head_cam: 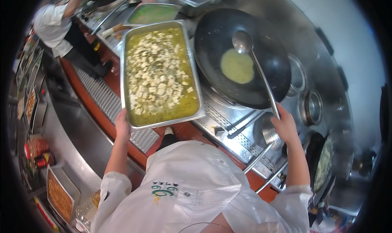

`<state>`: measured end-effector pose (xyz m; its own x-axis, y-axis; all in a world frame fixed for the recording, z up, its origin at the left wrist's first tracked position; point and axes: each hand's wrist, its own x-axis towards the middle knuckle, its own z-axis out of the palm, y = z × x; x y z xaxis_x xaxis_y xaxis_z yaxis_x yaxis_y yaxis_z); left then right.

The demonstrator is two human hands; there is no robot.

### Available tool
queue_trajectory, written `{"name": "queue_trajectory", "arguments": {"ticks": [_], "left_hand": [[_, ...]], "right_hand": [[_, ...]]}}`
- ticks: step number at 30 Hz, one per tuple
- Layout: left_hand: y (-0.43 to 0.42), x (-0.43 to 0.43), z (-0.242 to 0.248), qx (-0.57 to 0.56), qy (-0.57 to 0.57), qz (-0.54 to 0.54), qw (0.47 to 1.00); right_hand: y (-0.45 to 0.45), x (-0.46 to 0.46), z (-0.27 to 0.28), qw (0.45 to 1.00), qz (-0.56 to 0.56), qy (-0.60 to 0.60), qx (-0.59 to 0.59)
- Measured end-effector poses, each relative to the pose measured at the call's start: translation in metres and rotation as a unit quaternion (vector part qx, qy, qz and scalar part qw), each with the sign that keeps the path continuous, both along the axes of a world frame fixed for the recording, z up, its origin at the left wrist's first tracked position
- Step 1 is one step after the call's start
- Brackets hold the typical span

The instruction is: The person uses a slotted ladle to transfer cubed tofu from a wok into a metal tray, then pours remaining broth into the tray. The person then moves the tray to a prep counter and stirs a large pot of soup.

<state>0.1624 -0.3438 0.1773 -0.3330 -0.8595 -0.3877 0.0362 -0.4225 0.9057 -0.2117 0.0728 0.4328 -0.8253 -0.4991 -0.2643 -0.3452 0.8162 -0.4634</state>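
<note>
My left hand grips the near left corner of a rectangular metal tray. Pale cubes that look like tofu lie in it, in yellow-green broth with chopped greens. The tray is held level beside a black wok, and its far end is close to another tray. My right hand is closed around the handle of a steel ladle. The ladle's bowl is over the wok, at the edge of a small pool of yellow-green liquid. Whether the bowl holds anything cannot be seen.
A tray of green liquid stands beyond. Right of the wok are steel bowls; a perforated strainer lies nearer me. A co-worker stands at the upper left. A steel counter with food trays runs along the left.
</note>
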Motion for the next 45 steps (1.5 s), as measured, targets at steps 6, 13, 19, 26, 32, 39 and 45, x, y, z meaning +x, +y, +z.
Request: {"name": "queue_trajectory", "arguments": {"ticks": [6, 13, 19, 26, 32, 39, 45], "left_hand": [[0.002, 0.000, 0.003, 0.020, 0.019, -0.009, 1.000], [0.005, -0.002, 0.012, 0.021, 0.019, -0.004, 1.000], [0.006, -0.004, 0.016, 0.016, 0.022, -0.005, 1.000], [0.006, -0.005, 0.016, -0.001, 0.005, 0.007, 1.000], [0.005, -0.005, 0.010, 0.004, 0.020, 0.005, 1.000], [0.002, -0.002, 0.002, -0.023, -0.008, -0.012, 1.000], [0.010, -0.006, 0.022, 0.016, -0.014, 0.011, 1.000]], "right_hand": [[0.014, -0.056, -0.069, 0.975, -0.002, 0.174, 0.135], [0.030, -0.012, -0.060, 0.931, -0.122, -0.310, -0.151], [0.030, 0.021, -0.007, 0.590, -0.260, -0.655, -0.394], [0.024, 0.058, 0.064, 0.697, -0.160, -0.606, -0.348], [0.007, 0.072, 0.120, 0.784, -0.129, -0.525, -0.305], [-0.026, 0.076, 0.101, 0.729, -0.099, -0.611, -0.292], [-0.047, 0.090, 0.061, 0.858, 0.021, -0.494, -0.137]]}}
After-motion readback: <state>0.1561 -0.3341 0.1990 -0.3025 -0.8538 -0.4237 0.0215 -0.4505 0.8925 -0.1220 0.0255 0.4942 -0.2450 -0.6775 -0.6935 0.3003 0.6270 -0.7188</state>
